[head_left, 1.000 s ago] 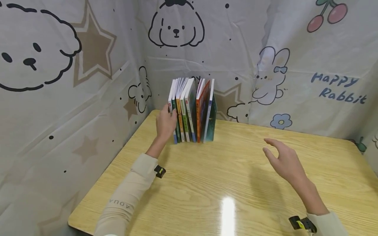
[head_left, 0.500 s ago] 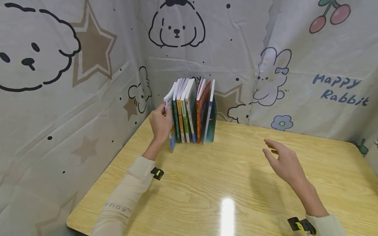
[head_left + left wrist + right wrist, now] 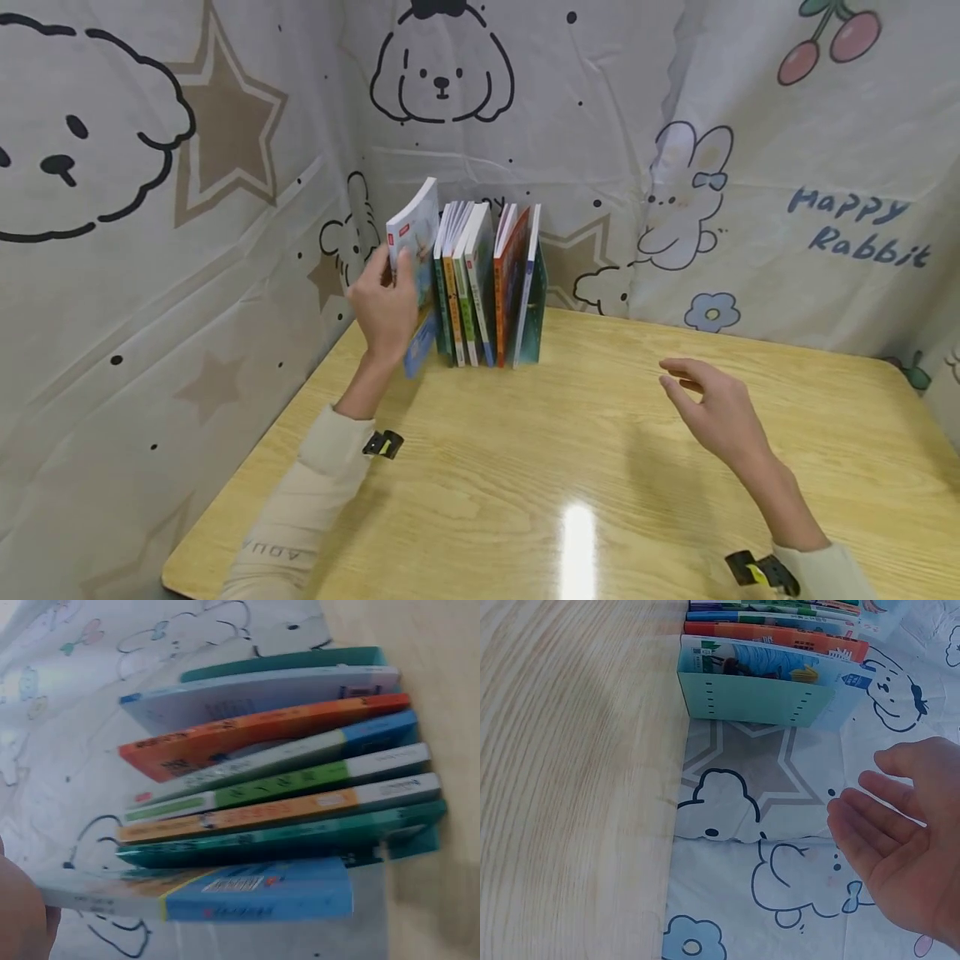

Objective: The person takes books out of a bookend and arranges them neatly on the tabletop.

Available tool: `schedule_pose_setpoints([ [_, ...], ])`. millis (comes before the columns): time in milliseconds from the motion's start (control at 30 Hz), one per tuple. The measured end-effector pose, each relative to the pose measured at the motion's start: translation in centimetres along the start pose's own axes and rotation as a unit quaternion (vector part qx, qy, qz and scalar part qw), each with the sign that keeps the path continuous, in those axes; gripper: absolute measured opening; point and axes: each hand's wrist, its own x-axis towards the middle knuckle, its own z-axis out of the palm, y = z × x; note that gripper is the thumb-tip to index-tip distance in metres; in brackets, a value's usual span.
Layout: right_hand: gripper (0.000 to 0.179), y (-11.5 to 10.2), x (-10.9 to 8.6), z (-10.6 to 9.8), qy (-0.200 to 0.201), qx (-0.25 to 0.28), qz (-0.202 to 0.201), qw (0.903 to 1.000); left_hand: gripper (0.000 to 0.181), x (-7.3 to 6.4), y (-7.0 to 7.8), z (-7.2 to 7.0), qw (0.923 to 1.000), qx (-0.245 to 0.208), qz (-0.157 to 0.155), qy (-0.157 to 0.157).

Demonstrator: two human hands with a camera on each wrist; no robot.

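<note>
My left hand (image 3: 382, 310) grips a white-and-blue book (image 3: 417, 250) by its spine, thumb on the cover. The book is upright and slightly tilted, raised above its neighbours at the row's left end. In the left wrist view its blue lower spine (image 3: 255, 904) lies beside a dark green book (image 3: 285, 841). The row goes on with an orange-spined book (image 3: 453, 308), a green-and-white one (image 3: 467, 321) and a red one (image 3: 510, 283). A teal bookend (image 3: 757, 699) stands at the row's right end. My right hand (image 3: 720, 412) hovers over the table, fingers relaxed, holding nothing.
The wooden table (image 3: 600, 450) meets a patterned cloth (image 3: 585, 150) hanging behind it. Another cloth side (image 3: 225, 333) closes off the left edge, near the left arm. A black band (image 3: 384, 444) sits at the left wrist, another band (image 3: 761, 573) at the right.
My left hand has pulled the leftmost book out to the left and upward, opening a gap from the row. The right hand has stayed nearly still.
</note>
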Motion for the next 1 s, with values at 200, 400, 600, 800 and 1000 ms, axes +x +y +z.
schedule_pose_setpoints([
  [200, 0.025, -0.3, -0.2, -0.1, 0.008, 0.004, -0.007, 0.9999, 0.023, 0.5, 1.7, -0.7, 0.9982, -0.031, 0.035, 0.038],
  [400, 0.025, -0.3, -0.2, -0.3, 0.019, 0.009, -0.009, 0.9997, 0.023, 1.1, 3.5, -1.0, 0.9928, -0.049, 0.085, 0.068],
  [600, 0.025, -0.4, -0.2, -0.4, 0.021, 0.017, -0.007, 0.9996, 0.022, 1.6, 5.1, -1.5, 0.9878, -0.053, 0.122, 0.081],
  [800, 0.028, -0.7, -0.3, 0.0, 0.011, 0.022, -0.007, 0.9997, 0.022, 1.1, 6.8, -2.0, 0.9884, -0.087, 0.106, 0.064],
  [1000, 0.035, -1.4, 0.5, 0.8, -0.017, 0.054, 0.0, 0.9984, 0.025, -0.7, 7.8, -1.5, 0.9874, -0.145, 0.059, 0.023],
])
